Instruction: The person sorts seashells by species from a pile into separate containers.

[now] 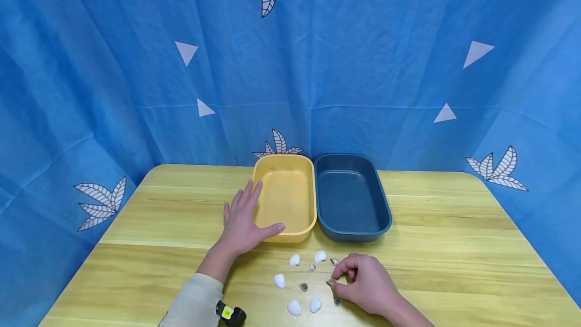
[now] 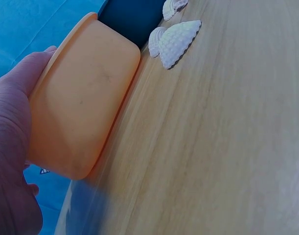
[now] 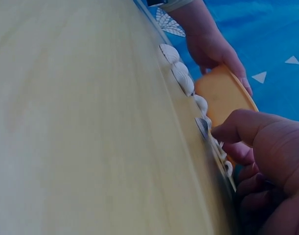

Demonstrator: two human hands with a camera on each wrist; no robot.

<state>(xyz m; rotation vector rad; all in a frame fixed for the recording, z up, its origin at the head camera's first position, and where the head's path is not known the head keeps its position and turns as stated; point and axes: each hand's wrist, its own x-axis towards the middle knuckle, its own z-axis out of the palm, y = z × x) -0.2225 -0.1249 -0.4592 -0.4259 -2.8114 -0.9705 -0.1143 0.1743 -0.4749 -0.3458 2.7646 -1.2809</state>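
My left hand (image 1: 242, 231) rests against the left side and near rim of the yellow plastic bin (image 1: 292, 237), fingers spread and fairly straight. In the left wrist view its thumb (image 2: 29, 71) lies along the bin's rim. My right hand (image 1: 369, 285) pinches a small brownish seashell (image 1: 330, 282) between thumb and index finger, low over the table. Around it lie white scallop-like shells (image 1: 294, 308) and smaller dark shells, one dark shell (image 1: 303, 286) to its left and another (image 1: 338, 302) just below the fingers. A small pointed shell (image 1: 335, 261) lies by the index finger.
A dark blue bin (image 1: 354, 236) stands directly right of the yellow one. Both are on a wooden table (image 1: 454, 246). A blue patterned curtain (image 1: 345, 74) hangs behind. A black wrist device (image 1: 231, 314) is by the left sleeve.
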